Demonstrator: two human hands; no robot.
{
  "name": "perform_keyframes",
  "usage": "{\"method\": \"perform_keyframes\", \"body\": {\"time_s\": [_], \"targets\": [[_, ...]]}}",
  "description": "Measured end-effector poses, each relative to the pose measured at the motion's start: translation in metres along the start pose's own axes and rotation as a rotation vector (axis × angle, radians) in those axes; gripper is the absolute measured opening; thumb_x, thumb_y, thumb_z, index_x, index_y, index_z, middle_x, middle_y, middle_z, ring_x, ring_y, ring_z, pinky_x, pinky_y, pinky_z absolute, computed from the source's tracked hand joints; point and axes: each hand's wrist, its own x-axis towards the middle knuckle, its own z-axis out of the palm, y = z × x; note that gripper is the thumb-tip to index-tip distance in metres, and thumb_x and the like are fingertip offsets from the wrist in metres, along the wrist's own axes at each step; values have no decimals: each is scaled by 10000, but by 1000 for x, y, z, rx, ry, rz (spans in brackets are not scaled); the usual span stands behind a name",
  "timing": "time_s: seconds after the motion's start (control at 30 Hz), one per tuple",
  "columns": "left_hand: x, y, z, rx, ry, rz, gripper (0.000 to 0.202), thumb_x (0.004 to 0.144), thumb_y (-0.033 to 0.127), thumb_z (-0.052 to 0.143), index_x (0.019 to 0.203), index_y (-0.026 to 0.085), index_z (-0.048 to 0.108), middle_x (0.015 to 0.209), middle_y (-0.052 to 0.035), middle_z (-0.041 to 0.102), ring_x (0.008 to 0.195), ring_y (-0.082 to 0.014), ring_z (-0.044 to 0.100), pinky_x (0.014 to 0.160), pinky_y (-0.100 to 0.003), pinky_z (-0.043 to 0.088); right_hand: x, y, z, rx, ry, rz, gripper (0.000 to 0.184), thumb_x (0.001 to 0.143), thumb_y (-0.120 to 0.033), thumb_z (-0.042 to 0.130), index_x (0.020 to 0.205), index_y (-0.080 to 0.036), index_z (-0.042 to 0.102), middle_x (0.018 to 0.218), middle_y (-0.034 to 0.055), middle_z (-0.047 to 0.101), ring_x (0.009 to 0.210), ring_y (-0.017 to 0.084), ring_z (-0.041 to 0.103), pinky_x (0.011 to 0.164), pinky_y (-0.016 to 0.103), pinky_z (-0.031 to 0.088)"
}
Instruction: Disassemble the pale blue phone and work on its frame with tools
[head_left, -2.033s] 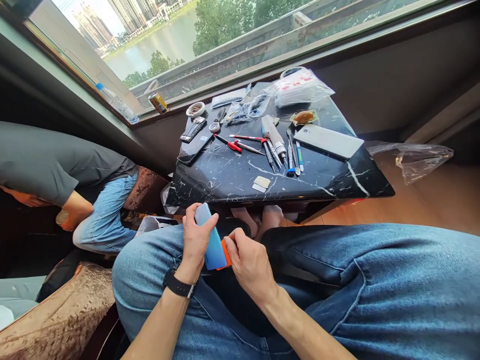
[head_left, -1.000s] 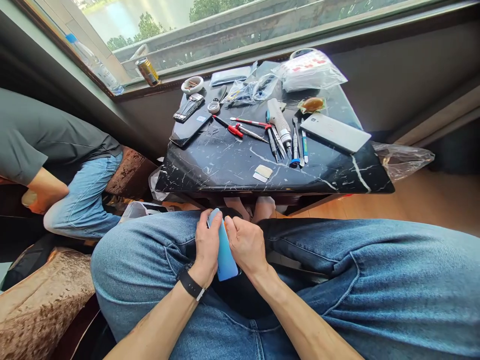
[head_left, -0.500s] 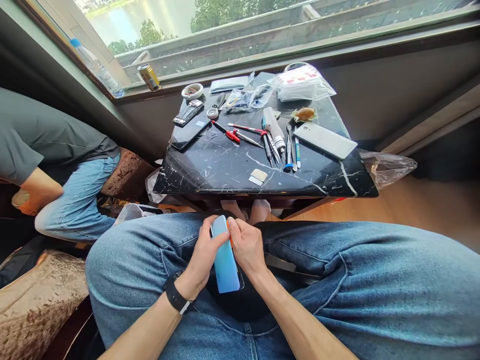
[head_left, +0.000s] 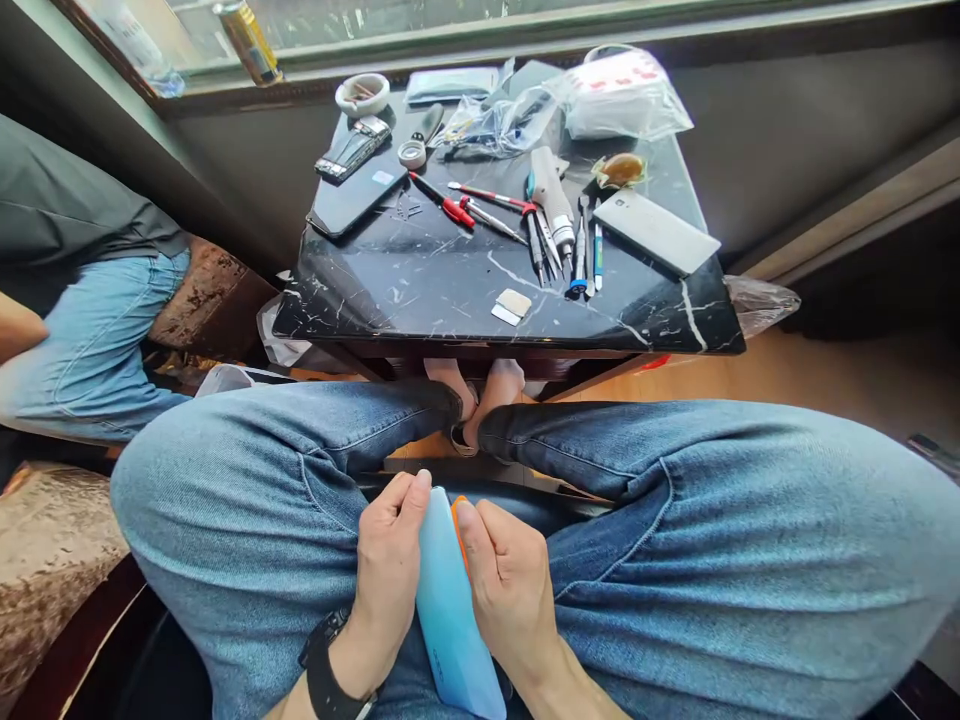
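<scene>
A light blue smartphone is held in my lap, its back facing up and small lettering near its lower end. My left hand grips it along the left edge, thumb at the upper corner and the other fingers curled. Pinched in my right hand is a flat orange pry tool, pressed against the phone's upper right edge. Only a thin strip of the tool shows; my thumb and fingers cover the remainder. The phone's underside is hidden.
Ahead stands a black marble-patterned table with an opened phone, a dark phone, a white phone, an electric screwdriver, tweezers and plastic bags. A person in jeans sits at left.
My hands and the phone appear lower and larger in view. My left thumb has shifted from across the phone's back to its edge. The orange tool stays at the right edge.
</scene>
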Motion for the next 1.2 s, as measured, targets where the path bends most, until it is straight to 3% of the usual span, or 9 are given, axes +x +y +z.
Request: {"method": "perform_keyframes", "body": {"time_s": [0.27,0.5,0.8,1.0,1.1,1.2], "targets": [[6,-8,-8,0,-38,-42,504,882,599,588,646,218,357,635,59,300,568,-103,255,468,-216,265,7,0,10,-9,-59,95,466,1026,-376,393,599,-218,290,543,-53,314,497,96,293,482,259,231],[-1,-8,-8,1,-53,-77,509,888,609,563,643,226,335,632,54,281,564,-110,242,461,-227,249,16,-4,3,12,-152,153,479,1012,-422,404,596,-218,285,546,-55,291,493,90,277,462,250,221],[-4,-1,-7,76,-116,3,468,924,547,523,626,224,362,642,40,319,566,-124,283,486,-250,271,24,-7,-7,47,-279,200,479,1008,-457,409,608,-218,297,571,-53,285,513,92,279,470,251,230],[-5,-2,-9,32,-155,62,463,946,520,520,623,214,389,646,35,360,591,-124,331,532,-249,305,39,-17,-19,-54,-427,218,512,999,-525,404,603,-216,304,575,-40,302,534,105,294,487,263,234],[-8,3,-6,-65,-186,2,457,947,512,549,643,201,408,675,35,384,618,-113,346,554,-235,322,43,-22,-26,-68,-464,244,525,990,-564,419,615,-218,296,597,-41,280,549,106,276,486,258,223],[-15,13,-4,-352,-257,-153,330,930,496,604,814,191,556,761,22,498,670,-107,441,612,-223,393,39,-24,-31,22,-346,256,512,968,-573,492,634,-218,337,619,-48,289,567,103,290,488,239,242]]}}
